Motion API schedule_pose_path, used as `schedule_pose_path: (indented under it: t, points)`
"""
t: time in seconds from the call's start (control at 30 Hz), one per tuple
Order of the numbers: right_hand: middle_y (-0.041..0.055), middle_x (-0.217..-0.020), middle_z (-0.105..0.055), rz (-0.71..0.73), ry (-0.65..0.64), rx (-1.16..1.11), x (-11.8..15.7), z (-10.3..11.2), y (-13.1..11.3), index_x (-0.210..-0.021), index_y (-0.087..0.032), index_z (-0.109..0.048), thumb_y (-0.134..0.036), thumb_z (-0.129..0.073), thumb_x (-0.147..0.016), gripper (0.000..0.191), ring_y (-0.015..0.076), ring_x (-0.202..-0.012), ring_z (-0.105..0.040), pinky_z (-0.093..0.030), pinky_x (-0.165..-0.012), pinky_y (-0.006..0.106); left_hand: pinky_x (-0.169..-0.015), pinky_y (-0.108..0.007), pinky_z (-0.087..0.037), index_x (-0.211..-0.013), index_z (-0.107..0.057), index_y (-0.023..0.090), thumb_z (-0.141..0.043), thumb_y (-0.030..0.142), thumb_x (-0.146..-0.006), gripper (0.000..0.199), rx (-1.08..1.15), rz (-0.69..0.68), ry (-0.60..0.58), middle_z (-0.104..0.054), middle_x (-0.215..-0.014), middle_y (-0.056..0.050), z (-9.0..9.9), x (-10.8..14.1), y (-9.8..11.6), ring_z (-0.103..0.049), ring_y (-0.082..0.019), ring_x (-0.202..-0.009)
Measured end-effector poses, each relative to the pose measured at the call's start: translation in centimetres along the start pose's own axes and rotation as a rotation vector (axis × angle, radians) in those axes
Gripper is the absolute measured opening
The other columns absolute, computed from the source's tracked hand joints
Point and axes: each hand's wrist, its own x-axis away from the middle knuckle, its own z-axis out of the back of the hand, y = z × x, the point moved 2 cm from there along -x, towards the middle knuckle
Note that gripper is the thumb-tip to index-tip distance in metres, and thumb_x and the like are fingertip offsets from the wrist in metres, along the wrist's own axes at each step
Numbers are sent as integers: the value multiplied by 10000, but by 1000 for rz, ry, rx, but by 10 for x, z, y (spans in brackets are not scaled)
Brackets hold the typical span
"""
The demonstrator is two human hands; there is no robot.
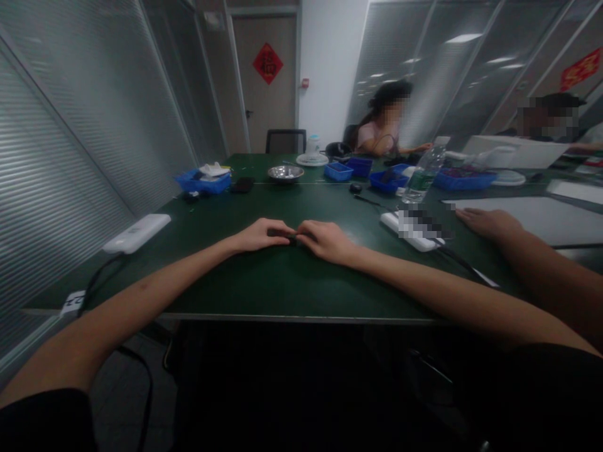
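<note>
Green tabletop (pixel 264 282) beside glass partitions (pixel 94 94), both hands (pixel 259 236) (pixel 328 242) pinched almost closed, fingertips together, anything held unclear.

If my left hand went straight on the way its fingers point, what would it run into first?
Most likely your right hand: its fingertips are right in front of those of your left hand. Whether they already touch is too small to tell.

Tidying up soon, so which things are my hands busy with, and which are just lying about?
At the hands:
Left hand, right hand, fingertips close together
Small dark item there, too blurred to name

Lying about:
Round silver metal bowl
Clear plastic bottle, green label
Blue plastic basket, far left
Long white plastic block, left
</note>
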Motion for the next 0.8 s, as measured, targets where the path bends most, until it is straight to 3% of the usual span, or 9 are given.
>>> schedule_pose_path:
  t: [0.37,0.8]
  points:
    - [79,-1051,-704,-14,55,-23,-1,0,2,-1120,-198,-619,-333,-513,-1053,184,189,-877,-634,-426,-766,286,-874,-336,-509,-1418,-648,215,-738,400,-921,538,92,103,-27,-694,-1074,-78,1,0,-7,-639,-196,-949]
    - [76,-1019,-701,-35,171,-101,-2,-4,11,-1101,-211,-612,-351,-505,-1053,183,200,-837,-628,-454,-756,301,-905,-353,-507,-1515,-539,254,-751,335,-908,648,194,90,-48,-687,-1075,-71,0,-1,-6,-642,-191,-968]
